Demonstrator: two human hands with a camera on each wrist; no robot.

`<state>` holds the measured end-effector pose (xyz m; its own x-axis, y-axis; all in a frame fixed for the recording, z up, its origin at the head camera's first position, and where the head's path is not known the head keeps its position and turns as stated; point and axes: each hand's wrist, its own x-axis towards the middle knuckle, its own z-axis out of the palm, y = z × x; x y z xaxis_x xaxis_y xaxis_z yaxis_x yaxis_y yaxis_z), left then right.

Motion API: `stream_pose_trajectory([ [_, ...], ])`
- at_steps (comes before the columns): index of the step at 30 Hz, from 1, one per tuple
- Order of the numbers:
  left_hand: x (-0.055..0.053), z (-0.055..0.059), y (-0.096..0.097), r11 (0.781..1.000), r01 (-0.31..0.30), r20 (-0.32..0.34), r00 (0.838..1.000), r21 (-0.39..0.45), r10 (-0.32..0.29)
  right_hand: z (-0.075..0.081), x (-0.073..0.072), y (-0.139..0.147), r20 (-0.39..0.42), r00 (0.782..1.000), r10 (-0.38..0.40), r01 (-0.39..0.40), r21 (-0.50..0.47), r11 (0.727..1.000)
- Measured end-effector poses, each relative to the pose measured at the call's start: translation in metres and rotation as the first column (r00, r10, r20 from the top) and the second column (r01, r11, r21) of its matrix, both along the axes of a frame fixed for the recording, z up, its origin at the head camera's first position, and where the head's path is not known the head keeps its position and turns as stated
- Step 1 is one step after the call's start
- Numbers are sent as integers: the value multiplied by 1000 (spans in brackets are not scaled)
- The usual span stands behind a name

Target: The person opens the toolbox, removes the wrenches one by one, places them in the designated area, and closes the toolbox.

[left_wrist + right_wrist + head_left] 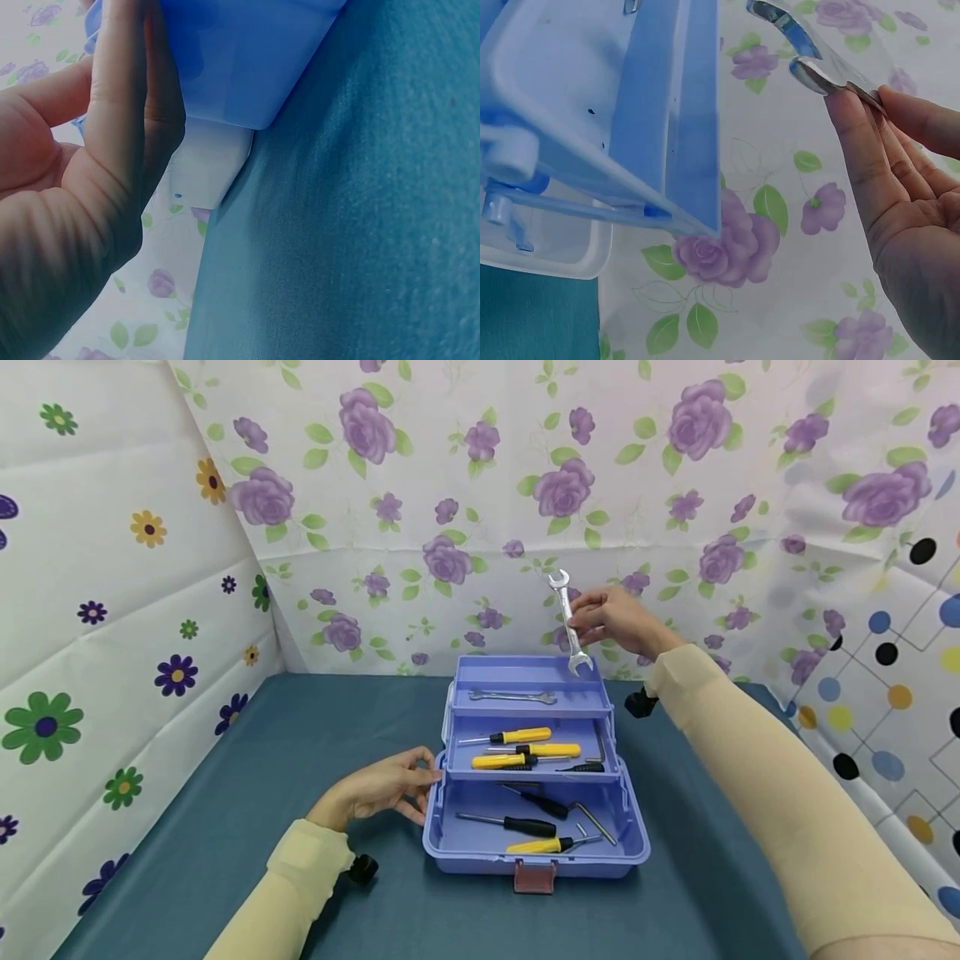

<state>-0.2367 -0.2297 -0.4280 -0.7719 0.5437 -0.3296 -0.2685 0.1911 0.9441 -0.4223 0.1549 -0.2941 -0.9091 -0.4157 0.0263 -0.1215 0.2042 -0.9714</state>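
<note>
My right hand (613,620) pinches a silver double open-ended wrench (565,602) between thumb and fingertips, above the back of a blue cantilever toolbox (641,835). The wrench stands nearly upright in the head view, its lower end overlapping the top tray (495,672). In the right wrist view one open end of this wrench (810,71) juts past the fingertips. At the toolbox's left side, my left hand (382,787) grips the rim, its fingers along the outer wall (232,67) in the left wrist view. A second wrench (512,697) lies in the top tray.
The middle tray holds yellow-handled screwdrivers (555,749) and a hex key (599,743). Black-handled screwdrivers (530,827), a yellow-handled one (534,846) and another hex key (596,824) lie in the bottom. A latch (534,878) hangs in front. Flowered cloth (420,527) rises behind the table (360,710).
</note>
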Motion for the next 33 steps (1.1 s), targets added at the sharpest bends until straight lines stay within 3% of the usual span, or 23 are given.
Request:
stream_pose_trajectory([
  [19,0,-2,0,1000,-13,-3,1000,-4,13,-10,14,32,-3,998,-59,59,-86,995],
  [33,0,-3,-1,1000,-7,-6,1000,1,7,-23,19,57,33,996,-79,85,-210,974],
])
